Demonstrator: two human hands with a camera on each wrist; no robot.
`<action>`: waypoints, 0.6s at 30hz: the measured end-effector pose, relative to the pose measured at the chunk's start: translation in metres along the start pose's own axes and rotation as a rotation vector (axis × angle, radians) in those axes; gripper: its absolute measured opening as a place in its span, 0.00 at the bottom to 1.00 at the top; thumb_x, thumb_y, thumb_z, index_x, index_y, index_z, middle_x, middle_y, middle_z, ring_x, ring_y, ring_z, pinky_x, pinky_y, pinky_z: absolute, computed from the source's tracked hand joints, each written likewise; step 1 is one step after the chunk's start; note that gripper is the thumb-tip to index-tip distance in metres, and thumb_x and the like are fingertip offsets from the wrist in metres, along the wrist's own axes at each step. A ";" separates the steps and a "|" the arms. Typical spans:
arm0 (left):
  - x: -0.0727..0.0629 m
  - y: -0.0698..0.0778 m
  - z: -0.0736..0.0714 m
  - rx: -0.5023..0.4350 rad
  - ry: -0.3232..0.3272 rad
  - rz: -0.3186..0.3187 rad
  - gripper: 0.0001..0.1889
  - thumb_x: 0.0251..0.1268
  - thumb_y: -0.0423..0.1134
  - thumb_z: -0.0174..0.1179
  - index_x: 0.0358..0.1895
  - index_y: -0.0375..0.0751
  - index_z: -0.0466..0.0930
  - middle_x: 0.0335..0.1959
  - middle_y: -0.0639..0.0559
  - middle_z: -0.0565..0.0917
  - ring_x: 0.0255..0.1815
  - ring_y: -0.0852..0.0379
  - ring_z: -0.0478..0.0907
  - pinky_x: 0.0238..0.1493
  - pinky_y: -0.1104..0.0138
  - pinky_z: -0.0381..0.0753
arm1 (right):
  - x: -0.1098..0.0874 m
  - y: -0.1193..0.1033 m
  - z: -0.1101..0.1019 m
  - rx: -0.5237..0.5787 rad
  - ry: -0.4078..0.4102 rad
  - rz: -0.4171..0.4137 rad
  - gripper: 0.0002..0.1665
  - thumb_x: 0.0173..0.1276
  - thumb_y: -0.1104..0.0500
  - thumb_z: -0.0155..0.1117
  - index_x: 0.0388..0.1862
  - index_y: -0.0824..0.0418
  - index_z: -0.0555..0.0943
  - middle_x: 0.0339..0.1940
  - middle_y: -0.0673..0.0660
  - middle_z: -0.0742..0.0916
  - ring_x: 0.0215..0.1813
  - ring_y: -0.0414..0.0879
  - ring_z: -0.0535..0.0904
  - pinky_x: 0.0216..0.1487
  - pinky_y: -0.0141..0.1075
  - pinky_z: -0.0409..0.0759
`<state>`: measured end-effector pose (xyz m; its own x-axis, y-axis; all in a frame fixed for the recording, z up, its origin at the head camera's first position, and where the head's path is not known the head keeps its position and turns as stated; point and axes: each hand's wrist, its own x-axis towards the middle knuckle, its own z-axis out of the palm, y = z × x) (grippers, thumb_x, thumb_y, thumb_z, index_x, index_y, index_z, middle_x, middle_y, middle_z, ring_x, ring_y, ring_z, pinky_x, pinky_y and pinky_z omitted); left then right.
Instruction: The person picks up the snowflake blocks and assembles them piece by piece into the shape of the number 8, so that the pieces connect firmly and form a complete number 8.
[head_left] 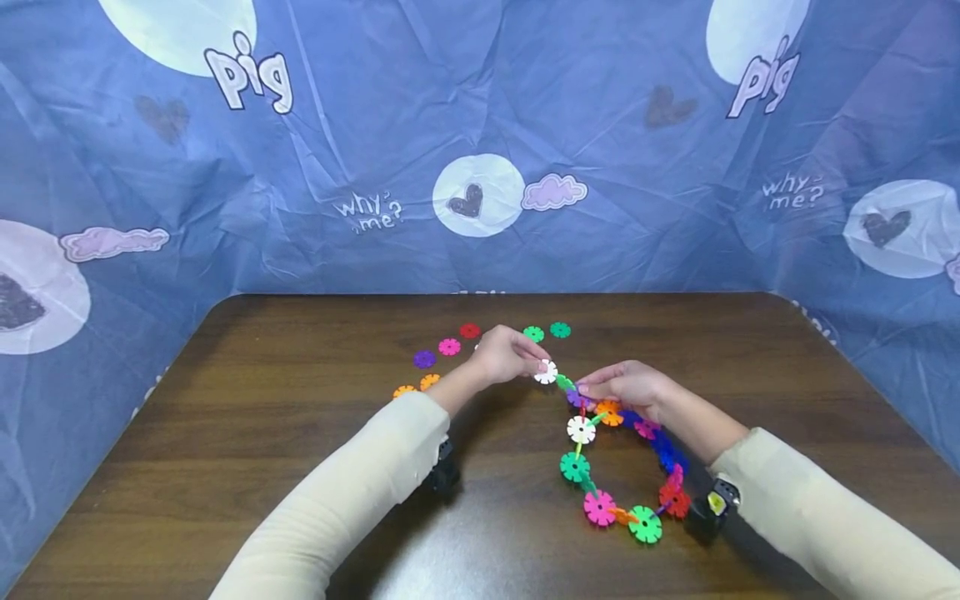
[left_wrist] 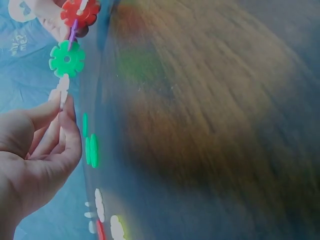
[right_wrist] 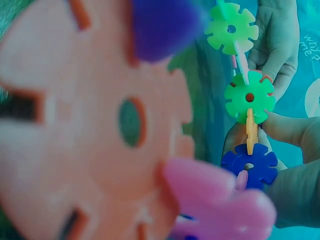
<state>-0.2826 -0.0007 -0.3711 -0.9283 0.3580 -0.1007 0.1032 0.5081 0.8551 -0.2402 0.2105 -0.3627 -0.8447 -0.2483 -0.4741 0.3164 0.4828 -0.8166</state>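
My left hand pinches a white notched disc between thumb and fingers. In the left wrist view this white disc stands edge-on against a green disc. A purple disc follows, at the fingertips of my right hand, which grips the chain of interlocked discs there; exactly which disc it pinches is partly hidden. From that hand the chain hangs in a loop, with a white disc, a pink disc and a red disc in it. Close to the right wrist camera looms a blurred orange-pink disc.
Loose discs lie on the brown table beyond my left arm: orange, purple, pink and red. Farther right lie two greenish ones, one a teal disc. A blue printed cloth hangs behind.
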 end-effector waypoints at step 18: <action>-0.001 0.005 0.016 -0.008 0.038 -0.078 0.07 0.52 0.33 0.70 0.35 0.36 0.89 0.36 0.43 0.89 0.37 0.62 0.77 0.32 0.78 0.71 | 0.000 0.001 0.015 0.041 0.124 -0.030 0.20 0.66 0.66 0.62 0.52 0.81 0.76 0.19 0.43 0.83 0.25 0.34 0.77 0.33 0.24 0.79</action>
<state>-0.2753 0.0135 -0.3746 -0.9462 0.2878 -0.1478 0.0276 0.5271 0.8494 -0.2336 0.1986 -0.3686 -0.9002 -0.1555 -0.4068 0.3051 0.4413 -0.8439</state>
